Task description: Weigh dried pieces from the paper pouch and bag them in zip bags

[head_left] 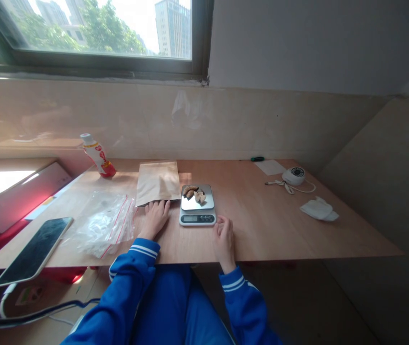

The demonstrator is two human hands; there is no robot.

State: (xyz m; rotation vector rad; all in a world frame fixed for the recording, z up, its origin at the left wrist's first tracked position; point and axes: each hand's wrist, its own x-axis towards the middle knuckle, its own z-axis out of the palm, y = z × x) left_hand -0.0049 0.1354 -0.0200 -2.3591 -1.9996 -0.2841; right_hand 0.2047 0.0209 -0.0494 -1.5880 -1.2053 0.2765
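Note:
A small kitchen scale [198, 219] with a dark display sits at the middle of the table. Brown and pale dried-looking pieces [194, 193] lie in a small heap on its steel plate; I cannot tell their kind. My left hand [156, 218] lies palm down, fingers spread, with its tips at the near edge of a flat brown paper bag [158, 182]. Beside the scale's front right corner rests my right hand [223, 235], fingers curled in, with nothing seen in it. Clear zip bags [106, 225] with red strips are spread left of my left hand.
A phone [35, 250] with a cable plugged in overhangs the table's front left edge. Behind it, a bottle [99, 158] leans at the back left. At the right are a white fan-like device [294, 176], crumpled tissue [319, 209], a paper sheet [270, 167] and a green-handled tool [257, 159].

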